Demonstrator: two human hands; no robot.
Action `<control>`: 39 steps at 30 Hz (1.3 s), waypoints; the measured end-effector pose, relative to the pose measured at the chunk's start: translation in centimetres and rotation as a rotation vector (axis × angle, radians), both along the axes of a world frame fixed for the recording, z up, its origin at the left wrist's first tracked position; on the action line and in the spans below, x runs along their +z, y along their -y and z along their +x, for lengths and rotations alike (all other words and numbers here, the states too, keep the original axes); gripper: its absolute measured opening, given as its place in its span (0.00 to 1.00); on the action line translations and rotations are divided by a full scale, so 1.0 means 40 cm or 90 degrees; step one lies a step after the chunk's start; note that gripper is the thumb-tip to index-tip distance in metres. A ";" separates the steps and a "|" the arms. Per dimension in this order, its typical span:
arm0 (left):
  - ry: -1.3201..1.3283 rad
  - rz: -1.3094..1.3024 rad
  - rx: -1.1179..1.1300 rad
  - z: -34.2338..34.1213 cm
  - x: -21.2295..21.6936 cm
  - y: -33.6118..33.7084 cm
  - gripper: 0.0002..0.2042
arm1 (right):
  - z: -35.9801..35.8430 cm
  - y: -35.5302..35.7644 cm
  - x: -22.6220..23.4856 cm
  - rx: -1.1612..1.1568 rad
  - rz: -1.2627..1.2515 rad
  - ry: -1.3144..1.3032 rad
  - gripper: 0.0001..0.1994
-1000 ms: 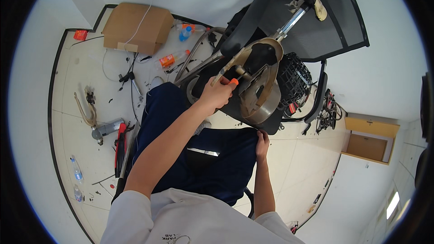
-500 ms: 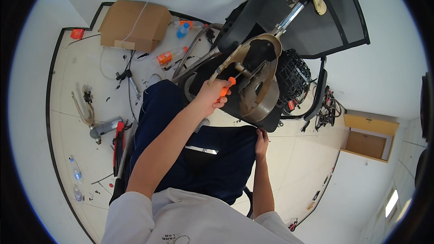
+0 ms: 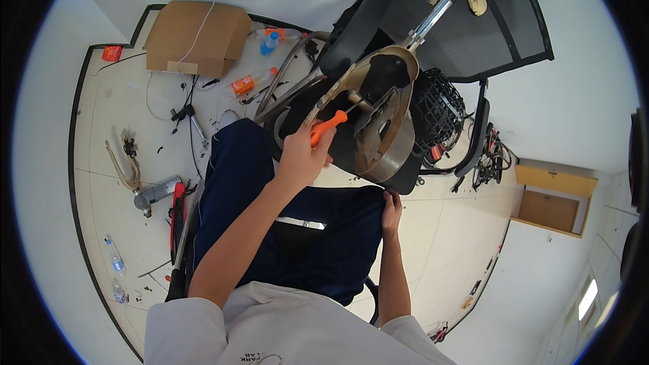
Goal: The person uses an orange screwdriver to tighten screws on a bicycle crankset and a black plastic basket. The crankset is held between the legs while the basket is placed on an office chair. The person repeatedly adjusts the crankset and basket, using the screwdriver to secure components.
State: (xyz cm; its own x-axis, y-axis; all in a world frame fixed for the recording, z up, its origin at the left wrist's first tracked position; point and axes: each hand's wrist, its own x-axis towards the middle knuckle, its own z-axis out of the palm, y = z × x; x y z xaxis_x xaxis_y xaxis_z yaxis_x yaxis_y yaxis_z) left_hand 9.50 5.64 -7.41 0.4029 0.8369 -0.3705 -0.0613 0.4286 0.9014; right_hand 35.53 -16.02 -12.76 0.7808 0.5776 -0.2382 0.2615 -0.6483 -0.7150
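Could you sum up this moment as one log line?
left hand: grips orange-handled tool | tool tip: at upturned chair base | right hand: on seat edge

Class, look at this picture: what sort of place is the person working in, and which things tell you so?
Probably an informal repair spot on a tiled indoor floor. An upturned office chair rests at the person's knees, the left hand holds an orange-handled tool, and a cardboard box and loose parts lie around.

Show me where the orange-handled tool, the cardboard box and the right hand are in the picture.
orange-handled tool (image 3: 329, 126), head view, on the middle of its orange handle.
cardboard box (image 3: 196, 37), head view, on its top face.
right hand (image 3: 391, 204), head view, on the back of the hand, at the lower edge of the chair seat.
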 end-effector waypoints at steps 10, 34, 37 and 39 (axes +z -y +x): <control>-0.233 0.550 0.010 0.008 -0.040 -0.008 0.12 | -0.009 -0.007 0.032 -0.012 -0.009 0.001 0.17; -0.308 0.460 -0.045 0.069 0.025 -0.030 0.08 | 0.017 0.033 0.011 -0.033 0.047 0.060 0.19; -0.320 0.534 -0.044 0.061 0.021 -0.026 0.09 | -0.006 0.028 0.026 -0.034 0.030 0.079 0.19; -0.250 0.546 -0.034 0.062 0.015 -0.020 0.10 | 0.015 0.035 0.006 -0.038 0.012 0.088 0.20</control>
